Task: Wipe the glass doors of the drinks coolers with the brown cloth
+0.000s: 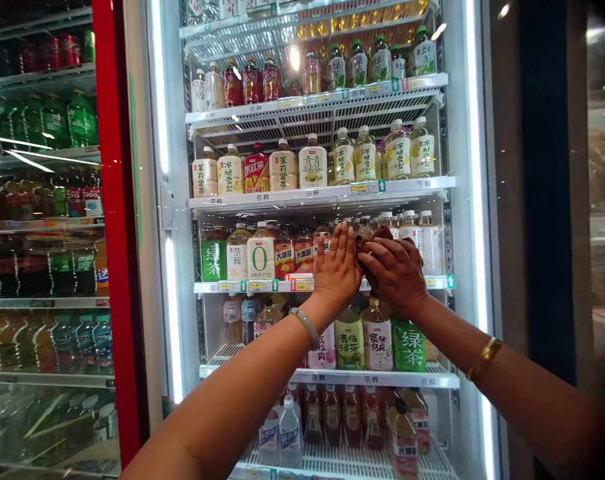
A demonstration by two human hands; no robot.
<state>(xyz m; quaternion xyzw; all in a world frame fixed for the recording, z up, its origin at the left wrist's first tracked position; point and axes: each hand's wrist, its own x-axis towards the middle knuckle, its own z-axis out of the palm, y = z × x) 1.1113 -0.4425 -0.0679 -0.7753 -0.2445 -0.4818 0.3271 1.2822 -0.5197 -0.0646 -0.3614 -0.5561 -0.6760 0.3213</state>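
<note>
the left hand [335, 263] lies flat, fingers straight, apparently bracing on the glass door [282, 212]; just beside it the brown cloth [364, 241] is bunched under the right hand [395, 267], whose curled fingers clutch it, seemingly to press it on the glass (the palm is hidden); around them, a red post [118, 233] at left, then bottles [312, 160] behind the door, which bars reaching them, and a light strip [475, 167] at right

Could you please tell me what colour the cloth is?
Dark brown; the cloth shows best in the head view.
</note>
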